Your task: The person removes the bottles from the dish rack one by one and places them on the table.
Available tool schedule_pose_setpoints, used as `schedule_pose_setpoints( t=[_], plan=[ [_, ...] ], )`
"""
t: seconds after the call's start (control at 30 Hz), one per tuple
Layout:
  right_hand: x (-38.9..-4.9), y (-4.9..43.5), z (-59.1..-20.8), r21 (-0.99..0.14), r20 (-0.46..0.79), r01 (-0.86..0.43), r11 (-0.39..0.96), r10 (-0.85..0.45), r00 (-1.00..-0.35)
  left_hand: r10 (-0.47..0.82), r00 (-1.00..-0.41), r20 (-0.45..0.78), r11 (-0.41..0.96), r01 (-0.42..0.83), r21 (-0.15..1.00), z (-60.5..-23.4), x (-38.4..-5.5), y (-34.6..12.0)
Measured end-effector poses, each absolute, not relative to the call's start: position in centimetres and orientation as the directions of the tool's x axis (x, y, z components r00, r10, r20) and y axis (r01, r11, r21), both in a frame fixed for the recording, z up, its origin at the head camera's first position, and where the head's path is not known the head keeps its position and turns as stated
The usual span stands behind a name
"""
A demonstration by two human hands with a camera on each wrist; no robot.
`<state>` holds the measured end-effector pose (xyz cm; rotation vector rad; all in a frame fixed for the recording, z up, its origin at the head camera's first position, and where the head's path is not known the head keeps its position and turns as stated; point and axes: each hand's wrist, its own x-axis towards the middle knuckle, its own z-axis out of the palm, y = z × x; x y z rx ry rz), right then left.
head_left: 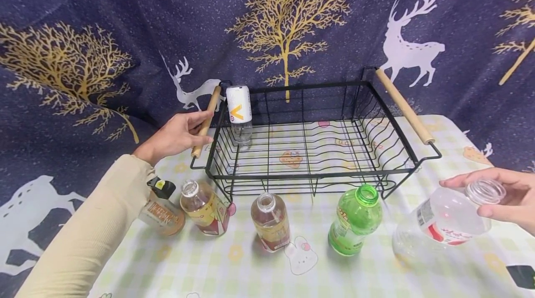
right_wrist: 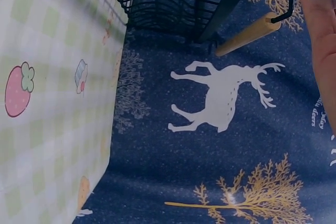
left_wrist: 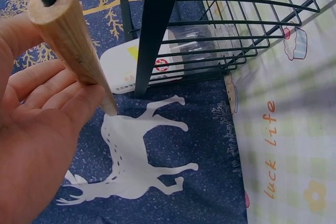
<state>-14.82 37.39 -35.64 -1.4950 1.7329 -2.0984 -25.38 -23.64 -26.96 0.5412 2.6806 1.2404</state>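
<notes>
My left hand [head_left: 177, 133] grips the wooden handle [head_left: 206, 121] at the left end of a black wire dish rack [head_left: 267, 177]; the left wrist view shows its fingers against the handle [left_wrist: 73, 40]. Inside the rack's back left corner stands a bottle [head_left: 239, 107], white label above and clear part below. Off the rack's right front, my right hand [head_left: 516, 196] holds a clear plastic bottle [head_left: 449, 223] with a red and white label close to its uncapped neck. That bottle tilts, neck toward the hand. In the right wrist view, only part of the right hand [right_wrist: 323, 40] shows.
Along the front of the rack stand an open green bottle [head_left: 355, 219], two open brownish bottles with yellow-red labels, one at the middle [head_left: 270, 223] and one further left [head_left: 205, 210], and a black-capped bottle [head_left: 163, 214] partly behind the left sleeve. A dark deer-print cloth [head_left: 200, 19] hangs behind.
</notes>
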Motion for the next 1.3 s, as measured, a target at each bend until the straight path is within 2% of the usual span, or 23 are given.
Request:
schedule_pose_setpoints(
  t=[0.47, 1.0, 1.3],
  plan=[
    [-14.01, 37.13, -36.18, -0.785, 0.613, -0.523, -0.333, -0.54, -0.576, 0.369, -0.929, 0.017, 0.598, 0.252, 0.761, -26.8, -25.27, -23.66],
    [-13.85, 37.52, -36.53, -0.805, 0.576, -0.554, -0.211, -0.5, -0.647, 0.388, -0.922, 0.025, 0.622, 0.281, 0.731, -26.76, -25.48, -23.66],
    [-14.14, 37.16, -36.56, -0.772, 0.627, -0.557, -0.307, -0.514, -0.585, 0.386, -0.922, 0.017, 0.632, 0.278, 0.723, -26.67, -25.49, -23.58]
  ],
)
